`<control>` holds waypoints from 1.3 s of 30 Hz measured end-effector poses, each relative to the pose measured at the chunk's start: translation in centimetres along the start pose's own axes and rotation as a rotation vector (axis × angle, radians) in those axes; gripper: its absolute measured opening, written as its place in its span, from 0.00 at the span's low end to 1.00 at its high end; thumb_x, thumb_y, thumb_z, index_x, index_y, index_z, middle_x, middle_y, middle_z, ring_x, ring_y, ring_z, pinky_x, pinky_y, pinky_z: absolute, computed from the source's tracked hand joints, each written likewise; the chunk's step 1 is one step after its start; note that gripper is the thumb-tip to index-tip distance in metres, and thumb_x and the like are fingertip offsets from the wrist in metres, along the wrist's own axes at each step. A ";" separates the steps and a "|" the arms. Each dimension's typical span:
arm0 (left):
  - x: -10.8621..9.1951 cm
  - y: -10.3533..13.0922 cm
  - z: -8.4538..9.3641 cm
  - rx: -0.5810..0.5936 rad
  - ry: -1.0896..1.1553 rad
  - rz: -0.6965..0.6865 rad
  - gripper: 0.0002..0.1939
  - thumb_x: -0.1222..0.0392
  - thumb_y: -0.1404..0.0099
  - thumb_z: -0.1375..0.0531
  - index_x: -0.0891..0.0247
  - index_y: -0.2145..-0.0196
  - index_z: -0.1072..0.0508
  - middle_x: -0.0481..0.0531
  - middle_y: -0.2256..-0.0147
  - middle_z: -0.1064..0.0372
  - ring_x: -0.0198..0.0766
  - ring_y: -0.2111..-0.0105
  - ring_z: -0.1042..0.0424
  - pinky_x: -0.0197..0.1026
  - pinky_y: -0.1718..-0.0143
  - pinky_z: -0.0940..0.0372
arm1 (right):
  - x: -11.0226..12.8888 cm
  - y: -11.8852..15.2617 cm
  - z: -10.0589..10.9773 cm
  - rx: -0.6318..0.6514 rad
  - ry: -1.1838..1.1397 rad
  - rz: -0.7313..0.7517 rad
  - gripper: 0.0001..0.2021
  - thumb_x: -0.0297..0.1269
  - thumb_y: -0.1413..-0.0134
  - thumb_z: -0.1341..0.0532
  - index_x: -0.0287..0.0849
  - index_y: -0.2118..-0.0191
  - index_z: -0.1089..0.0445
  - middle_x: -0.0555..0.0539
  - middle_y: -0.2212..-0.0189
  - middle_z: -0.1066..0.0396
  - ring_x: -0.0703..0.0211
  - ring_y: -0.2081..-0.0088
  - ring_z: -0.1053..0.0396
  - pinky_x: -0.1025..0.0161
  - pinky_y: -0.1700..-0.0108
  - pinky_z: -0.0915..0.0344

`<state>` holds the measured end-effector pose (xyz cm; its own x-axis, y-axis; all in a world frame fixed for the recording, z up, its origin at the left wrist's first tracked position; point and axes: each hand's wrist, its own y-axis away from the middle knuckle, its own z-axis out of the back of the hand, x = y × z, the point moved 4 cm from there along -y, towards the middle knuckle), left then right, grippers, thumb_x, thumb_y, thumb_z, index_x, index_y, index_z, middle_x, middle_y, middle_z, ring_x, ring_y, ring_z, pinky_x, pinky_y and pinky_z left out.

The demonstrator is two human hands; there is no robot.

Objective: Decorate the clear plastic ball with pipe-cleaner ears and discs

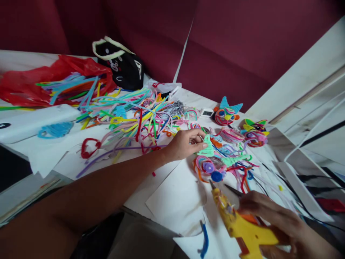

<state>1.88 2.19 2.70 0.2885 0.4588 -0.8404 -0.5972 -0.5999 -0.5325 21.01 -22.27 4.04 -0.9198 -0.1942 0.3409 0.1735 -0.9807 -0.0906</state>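
Note:
My left hand (183, 144) pinches a mint-green triangle of wound pipe cleaner (206, 146) between thumb and fingers. Just below it lies a round coiled pipe-cleaner piece (198, 164) with a purple button and a dark blue button (217, 176). My right hand (272, 216) is closed around a yellow hot glue gun (242, 226), whose nozzle points up towards the coiled piece. A dark pointed blade (233, 190) shows beside the right fingers; I cannot tell whether the hand holds it. Another mint-green wound piece (235, 159) lies right of the coil.
Loose pipe cleaners (129, 111) are heaped across the table beside a red plastic bag (81, 66) and a black pouch (121, 66). Two decorated pipe-cleaner figures, one with blue ears (226, 113), stand at the back right. White paper (175, 201) covers the front; cables run at right.

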 end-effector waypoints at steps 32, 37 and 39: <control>-1.0 0.2 -0.1 0.007 -0.076 -0.030 0.07 0.62 0.43 0.36 0.65 0.67 0.28 0.47 0.72 0.27 0.32 0.70 0.28 0.34 0.64 0.33 | 5.4 -13.7 3.0 -0.228 0.166 0.081 0.07 0.37 0.39 0.41 0.42 0.60 0.27 0.44 0.64 0.25 0.54 0.65 0.27 0.60 0.64 0.33; -1.3 0.2 -0.1 0.032 -0.055 -0.035 0.06 0.62 0.43 0.37 0.66 0.66 0.28 0.49 0.71 0.27 0.33 0.69 0.27 0.34 0.64 0.33 | 5.3 -14.6 2.6 -0.195 0.242 0.165 0.07 0.34 0.40 0.41 0.40 0.64 0.26 0.44 0.68 0.25 0.55 0.67 0.29 0.59 0.63 0.36; -1.3 0.3 -0.2 0.030 -0.061 -0.040 0.07 0.62 0.43 0.37 0.66 0.66 0.28 0.49 0.71 0.27 0.33 0.69 0.28 0.35 0.64 0.34 | 5.4 -14.8 2.5 -0.172 0.269 0.184 0.07 0.33 0.40 0.42 0.40 0.66 0.26 0.44 0.71 0.26 0.55 0.68 0.30 0.59 0.63 0.37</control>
<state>1.44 1.31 3.68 0.2673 0.5216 -0.8102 -0.6083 -0.5608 -0.5617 14.29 -8.84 9.56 -0.9425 -0.3307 0.0478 0.3036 -0.9072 -0.2912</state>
